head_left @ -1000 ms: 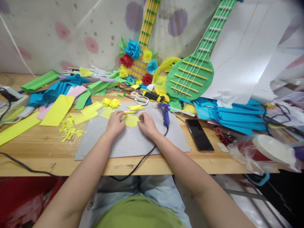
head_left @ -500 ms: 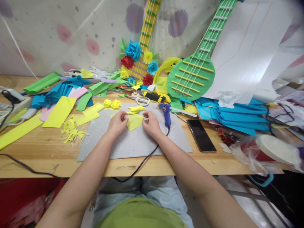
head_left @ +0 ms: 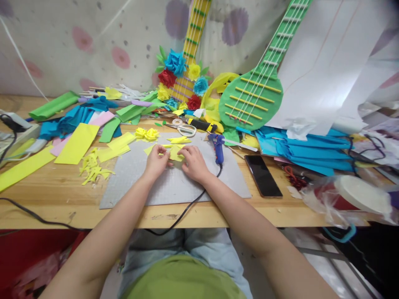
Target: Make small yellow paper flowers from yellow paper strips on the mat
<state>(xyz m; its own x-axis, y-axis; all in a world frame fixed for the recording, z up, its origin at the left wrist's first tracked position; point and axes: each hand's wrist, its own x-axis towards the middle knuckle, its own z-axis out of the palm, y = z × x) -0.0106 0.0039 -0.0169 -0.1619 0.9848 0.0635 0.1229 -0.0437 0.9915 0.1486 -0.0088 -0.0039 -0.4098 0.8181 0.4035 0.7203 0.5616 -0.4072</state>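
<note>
Between my two hands is a small piece of yellow crepe paper (head_left: pixel 176 153), held above a grey mat (head_left: pixel 174 191). My left hand (head_left: pixel 157 161) pinches its left side with the fingertips. On the paper's right side, my right hand (head_left: pixel 193 162) is closed with thumb and fingers on the edge. Just beyond them lie folded yellow paper pieces (head_left: pixel 180 140). Two yellow paper flowers (head_left: pixel 147 134) rest at the mat's far left edge. A blue glue gun (head_left: pixel 218 149) lies to the right of my right hand, its cord running under my right forearm.
Scissors (head_left: pixel 187 130) and a yellow-black utility knife (head_left: pixel 202 126) lie behind the mat. A phone (head_left: pixel 263 176) is at the right. Yellow scraps (head_left: pixel 94 166) and coloured paper (head_left: pixel 77 143) cover the left. A green paper lute (head_left: pixel 252 101) and a yellow one with flowers (head_left: pixel 183 83) lean at the back.
My hands have come closer together, and the yellow paper between them has gone from spread flat to bunched or folded. My right hand has turned slightly inward over it.
</note>
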